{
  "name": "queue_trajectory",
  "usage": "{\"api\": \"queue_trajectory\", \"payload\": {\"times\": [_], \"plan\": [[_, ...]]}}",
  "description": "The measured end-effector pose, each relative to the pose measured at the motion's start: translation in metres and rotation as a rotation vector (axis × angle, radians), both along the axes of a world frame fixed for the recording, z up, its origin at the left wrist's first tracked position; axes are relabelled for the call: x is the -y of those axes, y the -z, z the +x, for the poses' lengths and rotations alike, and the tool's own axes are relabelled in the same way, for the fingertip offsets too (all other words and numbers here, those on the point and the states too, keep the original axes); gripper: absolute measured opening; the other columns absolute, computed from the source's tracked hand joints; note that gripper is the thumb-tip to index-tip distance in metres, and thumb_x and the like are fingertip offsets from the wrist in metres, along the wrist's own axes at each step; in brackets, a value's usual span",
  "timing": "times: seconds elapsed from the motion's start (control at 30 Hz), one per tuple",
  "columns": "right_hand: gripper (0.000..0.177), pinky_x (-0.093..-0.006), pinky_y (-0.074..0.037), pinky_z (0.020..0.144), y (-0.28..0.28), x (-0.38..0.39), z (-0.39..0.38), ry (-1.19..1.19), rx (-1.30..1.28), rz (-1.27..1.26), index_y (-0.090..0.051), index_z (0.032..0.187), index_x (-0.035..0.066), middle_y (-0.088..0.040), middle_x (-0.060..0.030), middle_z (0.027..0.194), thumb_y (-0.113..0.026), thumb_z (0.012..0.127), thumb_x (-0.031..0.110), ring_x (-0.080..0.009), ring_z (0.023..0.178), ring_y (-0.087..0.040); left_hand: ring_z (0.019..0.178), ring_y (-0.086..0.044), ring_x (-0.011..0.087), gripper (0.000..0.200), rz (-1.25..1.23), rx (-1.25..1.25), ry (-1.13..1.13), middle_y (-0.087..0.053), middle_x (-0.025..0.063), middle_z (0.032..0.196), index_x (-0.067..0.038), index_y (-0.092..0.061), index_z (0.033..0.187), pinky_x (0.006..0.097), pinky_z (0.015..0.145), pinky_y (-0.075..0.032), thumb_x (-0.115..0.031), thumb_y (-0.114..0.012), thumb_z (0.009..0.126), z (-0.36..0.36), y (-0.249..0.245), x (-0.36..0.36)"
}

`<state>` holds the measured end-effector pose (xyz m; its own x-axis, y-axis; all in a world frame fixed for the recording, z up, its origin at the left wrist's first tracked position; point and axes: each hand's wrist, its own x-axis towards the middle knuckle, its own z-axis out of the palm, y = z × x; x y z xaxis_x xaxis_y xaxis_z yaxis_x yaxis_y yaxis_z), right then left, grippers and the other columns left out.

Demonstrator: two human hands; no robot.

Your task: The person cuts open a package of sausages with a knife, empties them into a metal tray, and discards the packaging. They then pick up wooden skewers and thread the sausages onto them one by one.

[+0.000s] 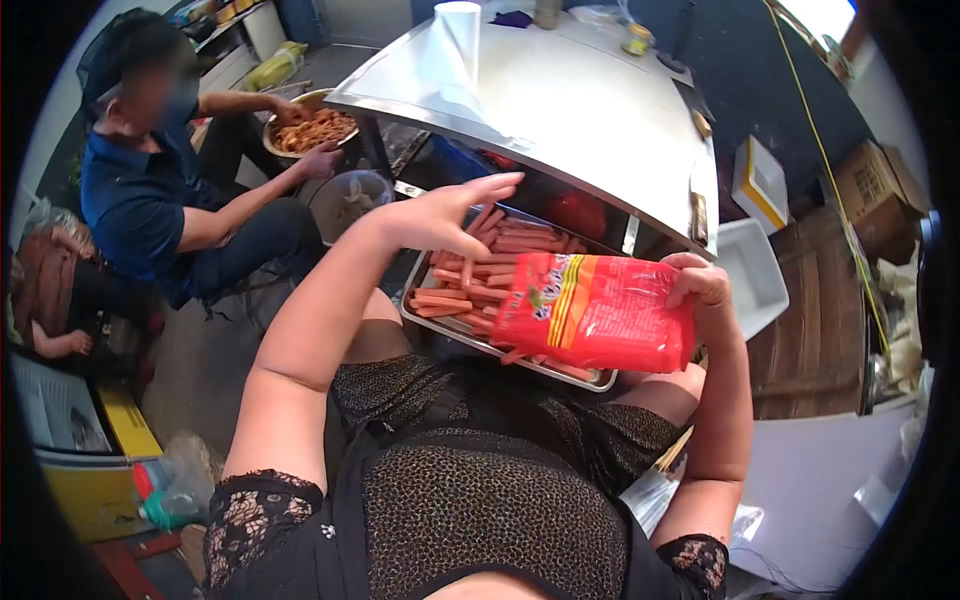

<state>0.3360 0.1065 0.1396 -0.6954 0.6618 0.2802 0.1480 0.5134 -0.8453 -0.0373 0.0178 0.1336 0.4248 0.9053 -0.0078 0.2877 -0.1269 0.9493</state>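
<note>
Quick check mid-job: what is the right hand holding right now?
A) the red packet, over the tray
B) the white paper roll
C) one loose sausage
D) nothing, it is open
A: the right hand grips the end of the red packet above the metal tray of sausages, while the left hand hovers open and empty.

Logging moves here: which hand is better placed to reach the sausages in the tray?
Probably left: the left hand is open above the sausages, while the right hand grips the red packet.
</note>
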Motion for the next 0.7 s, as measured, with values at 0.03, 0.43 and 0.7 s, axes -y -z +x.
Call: {"api": "queue_trajectory", "payload": {"times": [0.03,0.43,0.7], "plan": [[0.012,-0.0282,-0.050,0.064,-0.012,0.001,-0.008,-0.049,0.122,0.189,-0.056,0.059,0.003,-0.065,-0.0126,0.089,-0.060,0.062,-0.008,-0.0221,0.077,-0.063,0.138,-0.026,0.0241,0.112,0.074,-0.009,0.011,-0.025,0.0176,0.149,-0.005,-0.011,0.148,0.0345,0.109,-0.028,-0.017,-0.081,0.062,0.020,-0.013,0.002],[0.015,-0.0344,-0.051,0.068,-0.073,0.026,-0.077,-0.435,0.158,0.481,-0.058,0.070,0.002,-0.064,-0.0121,0.088,-0.055,0.062,-0.010,-0.0316,0.079,-0.063,0.120,-0.052,0.0263,0.060,0.108,-0.182,0.095,-0.060,0.0135,0.120,-0.012,-0.059,0.118,0.0529,0.110,-0.014,-0.026,-0.080,0.064,0.081,0.033,-0.003],[0.041,-0.0329,-0.041,0.097,-0.052,-0.013,-0.046,0.151,-0.210,-0.075,-0.048,0.131,0.002,-0.060,-0.0103,0.117,-0.055,0.091,0.007,-0.0169,0.104,-0.057,0.083,-0.062,0.0073,0.021,-0.109,0.214,-0.260,-0.068,0.0023,0.093,-0.005,-0.065,0.102,0.0250,0.074,-0.050,-0.009,-0.068,0.082,0.076,0.050,-0.002]]}}
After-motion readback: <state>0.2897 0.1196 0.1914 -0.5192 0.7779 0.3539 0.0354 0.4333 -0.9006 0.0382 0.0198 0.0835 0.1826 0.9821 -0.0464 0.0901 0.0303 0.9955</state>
